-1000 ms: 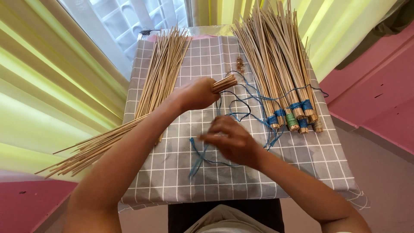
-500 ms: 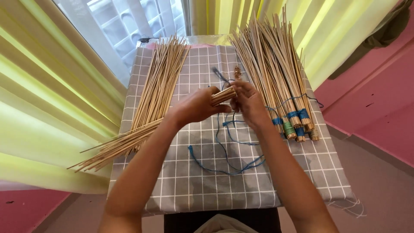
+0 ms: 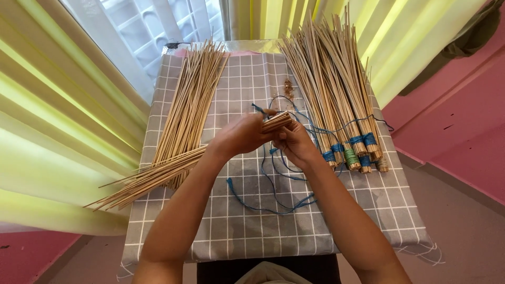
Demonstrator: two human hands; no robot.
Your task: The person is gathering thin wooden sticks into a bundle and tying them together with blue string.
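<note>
**Both hands on a stick bundle, blue string at its end**

Left hand [image 3: 243,134] closed around a bundle of thin pale sticks [image 3: 158,173], gripping near its cut end [image 3: 277,122]. That end juts out just past the fingers toward the right hand; the long remainder runs back under the left forearm and fans out past the table's left edge.

Right hand [image 3: 295,143] sits directly against the left, fingers curled in at the bundle end. Pinched on the blue string [image 3: 273,194], it seems; the exact grip is hidden behind the knuckles, so cannot tell for certain. A short tip of string pokes up just above the left fingers. The rest trails below both hands in loose loops across the cloth, between the two forearms.

Surroundings, taken from the hands:
- Beyond the left hand, up and left: a loose, untied pile of sticks [image 3: 192,100] lying lengthwise.
- Just right of the right hand: a row of tied bundles [image 3: 336,94], their near ends wrapped in blue and green bands [image 3: 357,147], close beside the right wrist.
- Beneath everything: a grey checked cloth [image 3: 252,231] covering the table.
- Far side: yellow-green curtains [image 3: 63,115] flank a window; pink wall to the right.
</note>
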